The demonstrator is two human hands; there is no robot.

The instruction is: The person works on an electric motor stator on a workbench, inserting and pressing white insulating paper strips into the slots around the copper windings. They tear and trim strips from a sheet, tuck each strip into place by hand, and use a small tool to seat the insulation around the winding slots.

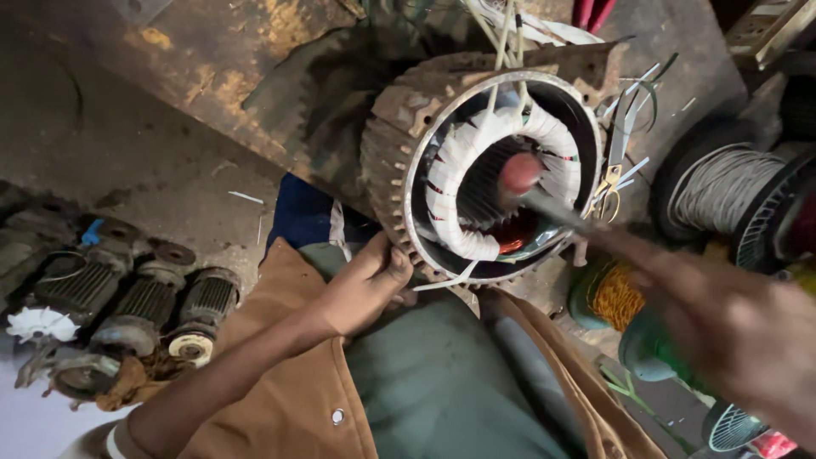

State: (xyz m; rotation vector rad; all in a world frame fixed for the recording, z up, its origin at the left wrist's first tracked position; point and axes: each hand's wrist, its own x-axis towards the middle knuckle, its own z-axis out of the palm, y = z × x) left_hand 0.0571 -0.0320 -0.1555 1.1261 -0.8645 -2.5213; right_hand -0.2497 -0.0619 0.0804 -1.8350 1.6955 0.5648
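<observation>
The motor stator [489, 161] lies on its side in front of you, resting against your lap, and its open bore faces up toward you, so its long axis points from your chest away and upward. Your left hand [365, 285] is the nearer one: it grips the lower-left rim of the rusty, ribbed iron housing. Your right hand [722, 319] is blurred but looks closed around the handle of a mallet [544, 200], and the red round head is inside the bore, just beside the winding [455, 183] wrapped in white tape. Copper wire shows under it. 3 small finned motors [127, 306] lie well apart on the floor at your left.
</observation>
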